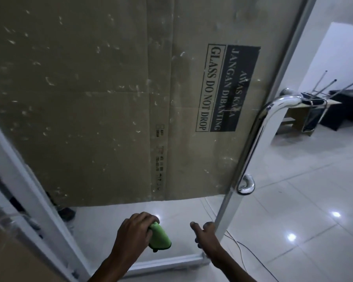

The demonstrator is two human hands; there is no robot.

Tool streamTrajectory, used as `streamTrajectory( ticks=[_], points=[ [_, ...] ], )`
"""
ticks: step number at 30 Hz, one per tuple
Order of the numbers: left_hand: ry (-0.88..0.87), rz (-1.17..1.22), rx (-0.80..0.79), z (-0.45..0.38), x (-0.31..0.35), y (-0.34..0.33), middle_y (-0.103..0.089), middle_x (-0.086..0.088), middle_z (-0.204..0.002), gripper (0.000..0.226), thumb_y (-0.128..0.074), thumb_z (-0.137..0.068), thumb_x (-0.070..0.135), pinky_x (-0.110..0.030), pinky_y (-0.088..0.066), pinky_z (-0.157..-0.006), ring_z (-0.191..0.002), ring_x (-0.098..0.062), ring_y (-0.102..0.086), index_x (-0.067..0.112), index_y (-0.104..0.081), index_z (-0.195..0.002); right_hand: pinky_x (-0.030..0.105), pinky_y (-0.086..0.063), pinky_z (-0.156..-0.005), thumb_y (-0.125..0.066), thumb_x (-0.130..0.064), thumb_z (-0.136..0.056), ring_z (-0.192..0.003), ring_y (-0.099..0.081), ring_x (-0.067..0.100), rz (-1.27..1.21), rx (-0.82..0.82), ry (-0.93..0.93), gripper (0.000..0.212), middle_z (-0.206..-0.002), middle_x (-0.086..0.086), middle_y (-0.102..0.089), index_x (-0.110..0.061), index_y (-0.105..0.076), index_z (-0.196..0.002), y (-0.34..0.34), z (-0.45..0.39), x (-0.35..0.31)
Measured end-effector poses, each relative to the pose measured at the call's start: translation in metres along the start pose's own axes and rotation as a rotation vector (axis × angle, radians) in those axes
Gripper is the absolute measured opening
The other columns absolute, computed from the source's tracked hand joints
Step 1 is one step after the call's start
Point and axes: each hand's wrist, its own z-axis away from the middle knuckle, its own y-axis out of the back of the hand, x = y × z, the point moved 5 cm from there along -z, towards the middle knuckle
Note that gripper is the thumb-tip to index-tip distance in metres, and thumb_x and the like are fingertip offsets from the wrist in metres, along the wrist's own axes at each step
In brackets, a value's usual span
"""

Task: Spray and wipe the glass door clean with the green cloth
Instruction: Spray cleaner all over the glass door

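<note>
A glass door [114, 216] in a metal frame fills most of the view, seen from above. Behind the glass stands a large sheet of brown cardboard [90, 98] printed with "GLASS DO NOT DROP"; whitish smears dot the glass over it. A curved chrome handle [259, 127] runs down the door's right edge. Low against the door, the left hand [134, 234] has its fingers curled round a green cloth [159, 237], pressed to the clear strip of glass below the cardboard. Just right of the cloth, the right hand [207, 234] holds the door's edge frame, fingers wrapped round it. Right of the door, white floor tiles [304, 200] reflect ceiling lights, with a thin cable [245, 248] lying near the door's bottom corner.
</note>
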Motion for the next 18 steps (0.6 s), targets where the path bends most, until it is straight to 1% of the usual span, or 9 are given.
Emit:
streamTrajectory(
  ticks=[2, 4, 6, 8, 10, 12, 14, 16, 18],
  points=[
    [0.019, -0.012, -0.006, 0.007, -0.009, 0.002, -0.063, 0.024, -0.092, 0.046, -0.076, -0.059, 0.012, -0.022, -0.044, -0.061, -0.084, -0.006, -0.063, 0.042, -0.061, -0.092, 0.031, -0.041, -0.076, -0.055, -0.072, -0.067, -0.084, -0.045, 0.02, 0.041, -0.037, 0.031, 0.07, -0.098, 0.005, -0.032, -0.02, -0.024, -0.101, -0.023, 0.0, 0.0],
    [0.053, -0.029, -0.011, 0.017, -0.023, 0.006, -0.063, 0.024, -0.093, 0.045, -0.076, -0.06, 0.014, -0.021, -0.044, -0.062, -0.084, -0.005, -0.062, 0.042, -0.061, -0.092, 0.037, -0.041, -0.096, -0.055, -0.071, -0.078, -0.104, -0.047, 0.022, 0.105, -0.141, 0.035, 0.078, -0.114, 0.003, -0.034, -0.015, -0.02, -0.12, -0.053, 0.007, -0.007],
    [0.094, -0.044, -0.012, 0.028, -0.038, 0.011, -0.062, 0.024, -0.094, 0.044, -0.076, -0.062, 0.015, -0.021, -0.044, -0.063, -0.085, -0.005, -0.062, 0.043, -0.061, -0.092, 0.044, -0.037, -0.111, -0.055, -0.068, -0.089, -0.118, -0.045, 0.023, 0.163, -0.196, 0.058, 0.073, -0.122, 0.0, -0.032, -0.015, -0.016, -0.12, -0.079, 0.016, -0.018],
    [0.133, -0.054, -0.017, 0.039, -0.052, 0.018, -0.063, 0.025, -0.095, 0.042, -0.075, -0.065, 0.015, -0.021, -0.044, -0.064, -0.086, -0.004, -0.062, 0.043, -0.062, -0.094, 0.045, -0.038, -0.112, -0.054, -0.061, -0.095, -0.12, -0.046, 0.024, 0.194, -0.232, 0.108, 0.062, -0.121, 0.0, -0.031, -0.016, -0.017, -0.113, -0.104, 0.025, -0.034],
    [0.17, -0.06, -0.012, 0.05, -0.066, 0.028, -0.063, 0.025, -0.095, 0.041, -0.075, -0.067, 0.015, -0.02, -0.042, -0.065, -0.087, -0.004, -0.062, 0.043, -0.063, -0.094, 0.043, -0.036, -0.113, -0.05, -0.053, -0.1, -0.126, -0.047, 0.025, 0.232, -0.256, 0.151, 0.056, -0.124, 0.001, -0.033, -0.012, -0.016, -0.119, -0.129, 0.035, -0.049],
    [0.198, -0.073, 0.003, 0.059, -0.079, 0.041, -0.063, 0.025, -0.096, 0.041, -0.073, -0.068, 0.014, -0.021, -0.044, -0.066, -0.088, -0.004, -0.061, 0.043, -0.063, -0.095, 0.044, -0.039, -0.11, -0.049, -0.052, -0.1, -0.111, -0.05, 0.02, 0.224, -0.288, 0.208, 0.05, -0.117, 0.001, -0.038, -0.016, -0.016, -0.113, -0.153, 0.046, -0.066],
    [0.225, -0.089, 0.033, 0.068, -0.093, 0.056, -0.063, 0.024, -0.096, 0.041, -0.071, -0.069, 0.013, -0.022, -0.046, -0.067, -0.088, -0.005, -0.061, 0.042, -0.062, -0.097, 0.043, -0.042, -0.101, -0.05, -0.061, -0.093, -0.097, -0.049, 0.019, 0.229, -0.35, 0.234, 0.052, -0.106, -0.001, -0.04, -0.024, -0.017, -0.107, -0.178, 0.059, -0.086],
    [0.243, -0.103, 0.057, 0.074, -0.104, 0.069, -0.063, 0.022, -0.094, 0.041, -0.071, -0.068, 0.013, -0.024, -0.048, -0.065, -0.085, -0.007, -0.062, 0.042, -0.062, -0.096, 0.041, -0.043, -0.096, -0.05, -0.064, -0.091, -0.094, -0.052, 0.018, 0.236, -0.408, 0.272, 0.055, -0.102, -0.003, -0.043, -0.024, -0.019, -0.11, -0.199, 0.07, -0.104],
    [0.27, -0.107, 0.062, 0.082, -0.114, 0.081, -0.064, 0.02, -0.092, 0.04, -0.07, -0.068, 0.013, -0.026, -0.049, -0.064, -0.083, -0.009, -0.063, 0.041, -0.062, -0.095, 0.042, -0.046, -0.096, -0.05, -0.062, -0.093, -0.089, -0.051, 0.015, 0.233, -0.404, 0.348, 0.052, -0.104, -0.002, -0.044, -0.023, -0.021, -0.113, -0.216, 0.081, -0.125]
  ],
)
